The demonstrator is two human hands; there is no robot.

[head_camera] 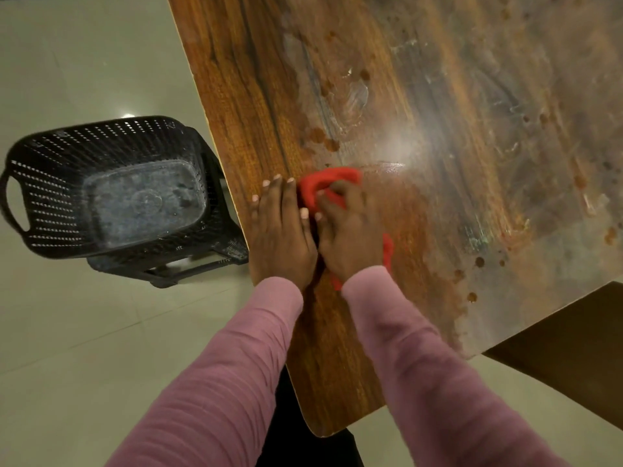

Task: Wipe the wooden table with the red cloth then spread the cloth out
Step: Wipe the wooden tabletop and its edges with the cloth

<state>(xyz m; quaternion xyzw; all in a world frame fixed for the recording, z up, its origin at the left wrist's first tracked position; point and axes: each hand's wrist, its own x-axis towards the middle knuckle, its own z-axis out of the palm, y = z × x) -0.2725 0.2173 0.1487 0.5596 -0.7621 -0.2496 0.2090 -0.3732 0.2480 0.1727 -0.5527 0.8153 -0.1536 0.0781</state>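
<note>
The wooden table (421,112) fills the upper right, its top smeared with streaks and brown spots. A bunched red cloth (325,183) lies near the table's left edge. My right hand (350,234) presses down on the cloth with fingers curled into it; red fabric shows ahead of the fingers and beside the wrist. My left hand (281,230) lies flat on the table just left of the cloth, fingers spread, its thumb side touching the cloth's edge. Both arms wear pink sleeves.
A black perforated plastic basket (101,183) sits on a black stool on the tiled floor, left of the table. A dark brown surface (573,348) lies low at the right, beyond the table's near edge.
</note>
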